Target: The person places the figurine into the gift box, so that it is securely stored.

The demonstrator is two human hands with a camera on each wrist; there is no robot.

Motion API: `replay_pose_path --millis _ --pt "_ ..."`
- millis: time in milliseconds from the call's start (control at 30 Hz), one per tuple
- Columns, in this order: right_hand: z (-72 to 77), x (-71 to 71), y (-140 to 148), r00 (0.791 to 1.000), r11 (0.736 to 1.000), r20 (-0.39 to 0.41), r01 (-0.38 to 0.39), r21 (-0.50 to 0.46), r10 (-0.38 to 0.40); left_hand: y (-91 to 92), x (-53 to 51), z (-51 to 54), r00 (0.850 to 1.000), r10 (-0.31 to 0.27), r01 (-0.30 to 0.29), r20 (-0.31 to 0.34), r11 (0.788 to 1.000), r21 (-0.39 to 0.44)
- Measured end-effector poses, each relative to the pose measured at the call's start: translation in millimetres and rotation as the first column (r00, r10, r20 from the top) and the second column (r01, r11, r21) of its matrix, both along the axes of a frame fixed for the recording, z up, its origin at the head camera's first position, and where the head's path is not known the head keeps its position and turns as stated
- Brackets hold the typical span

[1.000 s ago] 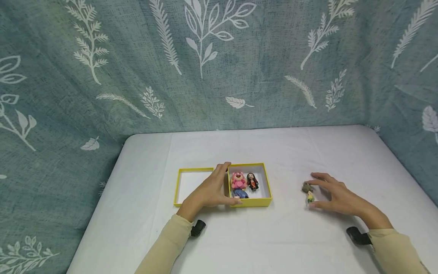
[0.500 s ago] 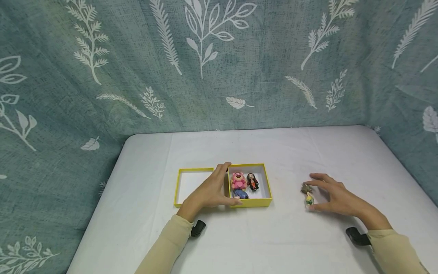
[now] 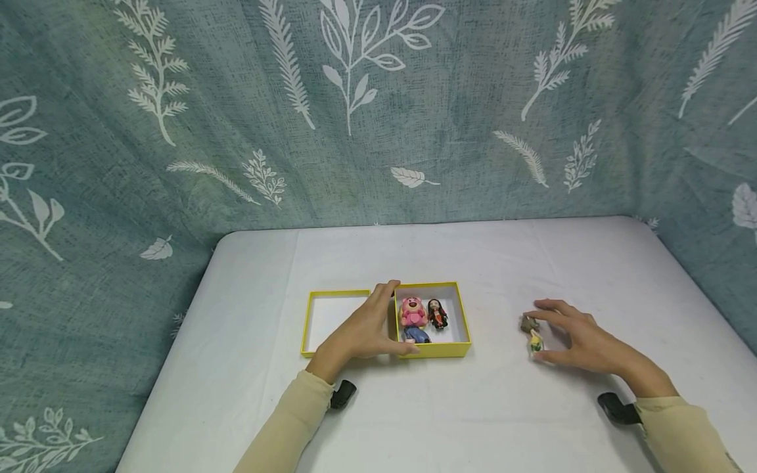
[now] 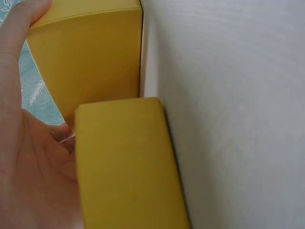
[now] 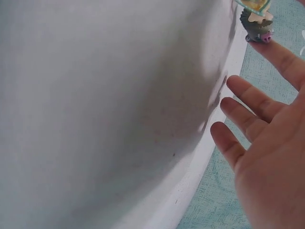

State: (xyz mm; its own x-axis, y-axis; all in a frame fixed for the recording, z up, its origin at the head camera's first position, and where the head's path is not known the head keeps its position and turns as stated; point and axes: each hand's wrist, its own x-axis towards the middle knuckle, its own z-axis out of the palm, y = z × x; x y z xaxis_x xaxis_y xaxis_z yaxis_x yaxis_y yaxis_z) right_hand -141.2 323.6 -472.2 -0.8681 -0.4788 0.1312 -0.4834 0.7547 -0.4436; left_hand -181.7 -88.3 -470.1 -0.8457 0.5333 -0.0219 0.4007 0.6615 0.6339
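My left hand [image 3: 361, 332] holds the left end of an open yellow box [image 3: 437, 350], thumb at the front wall and fingers at the back corner. Inside lie a pink bear figurine [image 3: 412, 312], a dark-haired doll figurine [image 3: 437, 314] and a blue item [image 3: 417, 335], partly hidden. Over the table at right, my right hand [image 3: 582, 338] pinches a small figurine [image 3: 535, 342] lengthwise between thumb and index finger. In the right wrist view, the figurine's dark, spiky animal part [image 5: 257, 27] with a pink snout touches the index fingertip; the other fingers are spread.
A shallow yellow-rimmed lid [image 3: 334, 322] with a white inside lies left of the box, partly behind my left hand; its yellow side [image 4: 128, 162] shows close up in the left wrist view. A white cloth covers the table [image 3: 461, 414]. Behind hangs a teal leaf-patterned curtain [image 3: 449, 164].
The figurine in my right hand has turned slightly between the fingertips and shifted a touch to the left. My left hand and the box stay where they were.
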Motion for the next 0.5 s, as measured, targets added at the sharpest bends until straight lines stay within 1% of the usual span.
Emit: replay_pose_path --millis 200,500 --pt "0.9 -1.1 0.7 1.0 1.0 -0.016 -0.015 -0.008 0.014 0.3 0.3 -0.1 1.0 0.0 0.0 -0.006 1.0 -0.004" --pt "2.5 -2.4 1.1 1.0 1.0 -0.013 -0.014 -0.005 0.014 0.2 0.6 0.3 1.0 0.003 -0.003 -0.005 1.0 -0.006"
